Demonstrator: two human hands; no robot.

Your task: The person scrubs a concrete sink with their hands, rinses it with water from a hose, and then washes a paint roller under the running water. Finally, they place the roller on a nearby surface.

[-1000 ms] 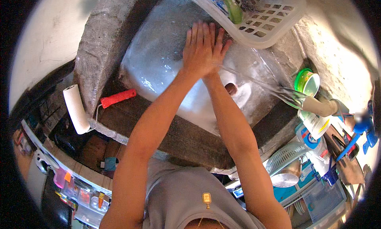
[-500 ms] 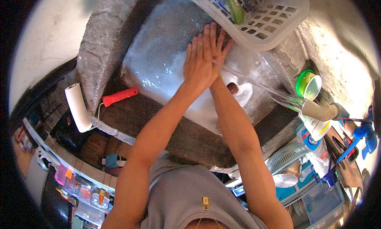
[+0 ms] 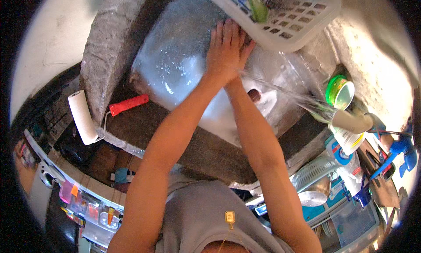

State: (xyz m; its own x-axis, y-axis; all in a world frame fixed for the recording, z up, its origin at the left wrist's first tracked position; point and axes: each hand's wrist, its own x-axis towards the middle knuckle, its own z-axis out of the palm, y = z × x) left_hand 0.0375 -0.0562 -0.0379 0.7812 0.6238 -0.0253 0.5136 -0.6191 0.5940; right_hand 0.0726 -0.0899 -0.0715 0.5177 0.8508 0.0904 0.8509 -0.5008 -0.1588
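Note:
Over a wet concrete sink [image 3: 151, 71], my hands lie one against the other under running water. My left hand [image 3: 222, 55] is on top, its fingers stretched out. Beneath it, my right hand [image 3: 246, 52] is partly covered, with outstretched fingers showing at its right side. No object shows in either hand. From a pale pipe spout [image 3: 351, 121] at the right, a stream of water [image 3: 294, 95] shoots leftward onto my wrists. A dark round drain hole [image 3: 254, 95] lies in the basin just right of my right wrist.
A white perforated basket [image 3: 289, 40] holding green items overhangs the sink's far side, close to my fingertips. A paint roller [image 3: 83, 117] with a red handle rests on the left rim. Green-and-clear containers [image 3: 340, 93] stand by the spout; a blue valve handle [image 3: 401, 154] sticks out beyond.
My hands have shifted slightly, the left sliding over the right so it covers more of it. Water still runs onto them, striking nearer the wrists.

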